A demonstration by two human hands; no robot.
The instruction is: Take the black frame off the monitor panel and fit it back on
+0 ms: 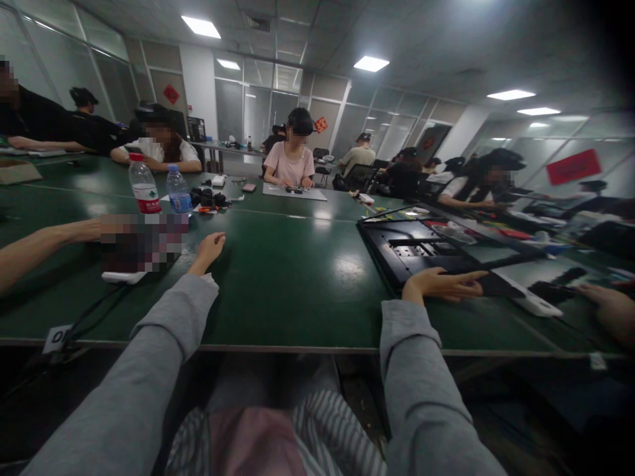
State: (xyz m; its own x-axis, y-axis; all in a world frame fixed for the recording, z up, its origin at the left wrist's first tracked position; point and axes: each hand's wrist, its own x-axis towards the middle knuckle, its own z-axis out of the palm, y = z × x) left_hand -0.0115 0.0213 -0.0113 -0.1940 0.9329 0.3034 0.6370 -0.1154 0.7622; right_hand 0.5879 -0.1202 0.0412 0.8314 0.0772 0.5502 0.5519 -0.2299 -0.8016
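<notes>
Noted: right hand [444, 285] flat, not gripping, on black panel [391, 250] near edge; left hand [209, 247] slack on bench [297, 284]. Panel likely stiff, fragile; take frame edges.

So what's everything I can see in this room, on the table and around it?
Glossy dark green table: one, green, fills the foreground.
Clear plastic water bottles: two, red label and blue label, far left.
Flat black rectangular panel: one, black, on the table at right.
Heap of small black parts: one, black, beside the bottles.
Flat grey mat: one, grey, far side.
Red paper signs: at least three, red, on the glass walls.
Co-worker's bare arm: one, left edge.
Left hand: grey sleeve, open, on bare table.
Right hand: grey sleeve, open, flat on the panel's near edge.
</notes>
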